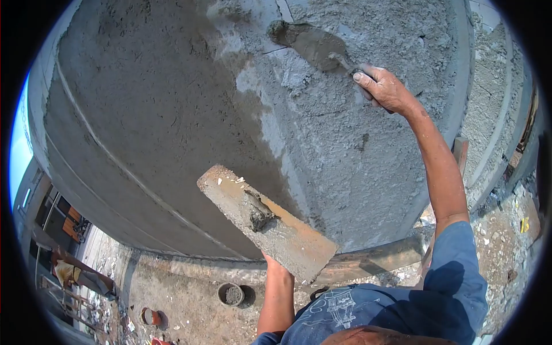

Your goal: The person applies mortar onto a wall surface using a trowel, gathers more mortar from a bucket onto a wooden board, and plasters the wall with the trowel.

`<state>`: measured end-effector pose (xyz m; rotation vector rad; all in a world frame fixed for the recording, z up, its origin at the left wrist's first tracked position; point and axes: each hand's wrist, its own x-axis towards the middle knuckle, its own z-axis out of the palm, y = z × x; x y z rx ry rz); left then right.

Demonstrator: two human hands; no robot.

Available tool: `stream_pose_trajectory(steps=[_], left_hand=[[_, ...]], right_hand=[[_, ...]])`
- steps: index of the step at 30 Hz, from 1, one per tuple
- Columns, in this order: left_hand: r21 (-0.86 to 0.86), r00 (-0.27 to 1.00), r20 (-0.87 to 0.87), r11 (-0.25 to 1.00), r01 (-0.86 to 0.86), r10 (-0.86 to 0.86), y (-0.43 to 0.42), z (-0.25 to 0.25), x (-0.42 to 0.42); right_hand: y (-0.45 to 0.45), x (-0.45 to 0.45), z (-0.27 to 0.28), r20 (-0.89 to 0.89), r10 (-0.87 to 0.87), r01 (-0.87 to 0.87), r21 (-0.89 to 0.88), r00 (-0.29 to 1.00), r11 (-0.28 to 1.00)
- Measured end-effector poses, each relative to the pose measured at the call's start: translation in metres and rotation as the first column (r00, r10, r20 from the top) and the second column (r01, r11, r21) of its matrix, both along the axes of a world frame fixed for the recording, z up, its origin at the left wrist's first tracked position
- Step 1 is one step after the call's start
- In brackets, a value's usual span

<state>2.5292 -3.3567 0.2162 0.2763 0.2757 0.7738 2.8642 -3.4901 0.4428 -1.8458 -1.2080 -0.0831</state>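
Observation:
My right hand (382, 87) is closed round the handle of a trowel (317, 48) at the upper right. Its blade is coated in grey mortar and lies over the rough wall, with a lump of mortar (278, 31) at its tip. Lower down, my left hand (273, 263) supports a rectangular mortar board (293, 244) from below, mostly hidden by it; the fingers do not show. The board tilts across the view and carries a small heap of wet mortar (259, 215). Left of the trowel, the wall (155, 109) has a smoother, darker coat of mortar.
On the dirt ground behind the board stand a bucket (231, 294) of mortar and a small reddish container (150, 317). A wooden beam (374, 265) runs along the wall's foot. Rubble (506, 241) lies at the right. A building with clutter (69, 270) is at the left.

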Motion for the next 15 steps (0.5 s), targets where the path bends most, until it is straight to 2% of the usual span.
stream_pose_trajectory(steps=[5, 6, 7, 8, 9, 12, 15], left_hand=[[0.020, 1.000, -0.012, 1.000, 0.013, -0.013, 0.015, 0.000, -0.011], [0.019, 1.000, -0.013, 1.000, 0.017, -0.016, 0.018, 0.000, -0.014], [0.018, 1.000, -0.013, 1.000, 0.019, -0.019, 0.020, -0.001, -0.016], [0.017, 1.000, -0.009, 1.000, 0.021, -0.021, 0.022, -0.001, -0.018], [0.015, 1.000, -0.005, 1.000, 0.022, -0.022, 0.023, 0.000, -0.017], [0.024, 1.000, -0.003, 0.999, 0.029, -0.029, 0.028, 0.003, -0.014], [0.027, 0.999, -0.009, 0.999, 0.031, -0.031, 0.029, 0.003, -0.008]], right_hand=[[-0.009, -0.017, -0.023, -0.056, -0.088, 0.094, 0.108, 0.995, 0.990], [-0.006, -0.007, -0.040, 0.191, -0.240, 0.190, 0.247, 0.952, 0.950], [0.002, 0.011, -0.065, 0.402, -0.402, 0.238, 0.399, 0.823, 0.886], [0.006, 0.022, -0.076, 0.556, -0.555, 0.228, 0.549, 0.619, 0.804], [-0.002, -0.025, -0.053, 0.333, -0.407, 0.290, 0.347, 0.851, 0.892], [0.013, -0.048, -0.022, 0.458, -0.359, 0.191, 0.372, 0.813, 0.908], [0.028, -0.056, 0.014, 0.581, -0.355, 0.263, 0.240, 0.732, 0.935]])
